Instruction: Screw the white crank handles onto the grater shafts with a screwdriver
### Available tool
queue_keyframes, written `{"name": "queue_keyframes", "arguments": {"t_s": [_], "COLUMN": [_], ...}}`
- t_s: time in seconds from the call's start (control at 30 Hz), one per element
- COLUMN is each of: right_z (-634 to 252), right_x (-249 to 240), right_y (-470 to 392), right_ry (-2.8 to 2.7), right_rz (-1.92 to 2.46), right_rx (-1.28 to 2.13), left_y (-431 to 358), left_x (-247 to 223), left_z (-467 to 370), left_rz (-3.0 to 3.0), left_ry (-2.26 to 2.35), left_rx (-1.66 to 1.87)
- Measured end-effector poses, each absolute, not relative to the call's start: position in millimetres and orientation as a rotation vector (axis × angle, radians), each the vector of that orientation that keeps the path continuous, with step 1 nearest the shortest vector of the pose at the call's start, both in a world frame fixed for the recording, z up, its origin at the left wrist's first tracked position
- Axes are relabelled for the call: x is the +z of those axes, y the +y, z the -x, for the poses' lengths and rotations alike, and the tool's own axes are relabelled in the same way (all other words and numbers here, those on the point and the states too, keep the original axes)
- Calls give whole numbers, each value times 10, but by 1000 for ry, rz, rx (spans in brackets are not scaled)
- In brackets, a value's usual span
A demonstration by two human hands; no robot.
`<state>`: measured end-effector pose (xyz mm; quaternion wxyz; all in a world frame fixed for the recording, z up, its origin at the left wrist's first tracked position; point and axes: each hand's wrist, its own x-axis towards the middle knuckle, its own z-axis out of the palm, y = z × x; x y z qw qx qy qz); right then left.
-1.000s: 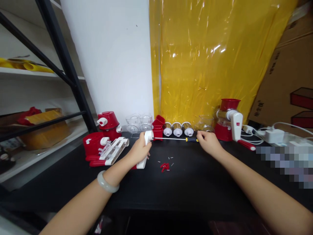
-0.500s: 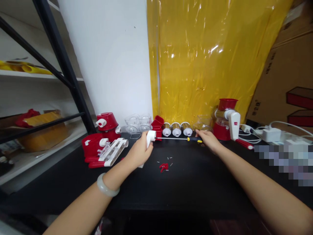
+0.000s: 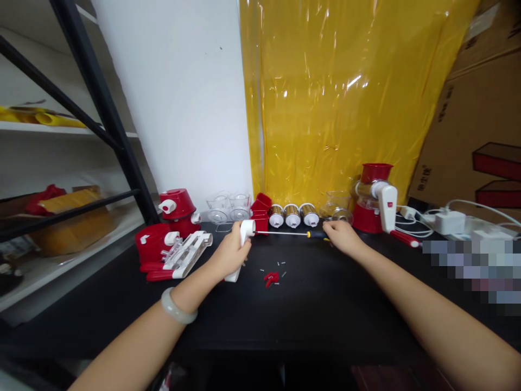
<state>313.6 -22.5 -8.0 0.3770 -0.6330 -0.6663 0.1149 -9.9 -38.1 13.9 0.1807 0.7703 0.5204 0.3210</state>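
My left hand (image 3: 231, 251), a pale bangle on its wrist, is closed around a white plastic crank handle (image 3: 247, 228) with a round end. In my right hand (image 3: 341, 235) is a screwdriver (image 3: 316, 235) with a black and yellow grip, held level. Its long shaft points left, and the tip meets the round end of the crank handle; whether it sits in a screw is too small to tell. Below, on the black table (image 3: 325, 309), lie small red plastic pieces (image 3: 271, 278) with several screws (image 3: 284, 273) scattered around them.
Red grinder bodies (image 3: 152, 244) and stacked white crank handles (image 3: 191, 255) stand at left. Along the back are clear plastic hoppers (image 3: 229, 206), red parts (image 3: 261, 209) and metal grater drums (image 3: 292, 216). An assembled red grinder (image 3: 372, 198) and white chargers (image 3: 450, 221) are at right.
The view has shifted slightly. My right hand has closed further over the screwdriver's grip, while its tip stays at the crank handle. More of the crank handle shows below my left hand.
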Motion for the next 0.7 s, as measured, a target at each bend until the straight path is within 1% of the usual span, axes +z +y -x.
{"name": "queue_keyframes", "arguments": {"t_s": [0.23,0.37,0.43,0.5,0.53,0.6,0.7], "right_z": [-3098,-3084,-3082,-3086,-3088,-3093,-3095], "right_x": [-75,-18,12,31,34,22,-41], "right_y": [-283,-371,-399,-394,-378,-324,-230], "right_ry": [-1800,-1836,-1832,-1786,-1743,-1621,-1458], "right_rz": [1538,1473,1421,1399,1406,1466,1580], "right_rx": [-111,-354,-407,-338,-249,49,621], "left_y": [-317,-284,-266,-252,-249,-261,-323], "left_x": [131,108,86,64,56,52,83], "left_z": [109,94,89,88,89,90,90], "left_rz": [-1848,-1609,-1562,-1584,-1616,-1711,-1941], "left_ry": [1432,1405,1393,1394,1401,1409,1412], "left_rx": [863,776,753,770,792,847,913]}}
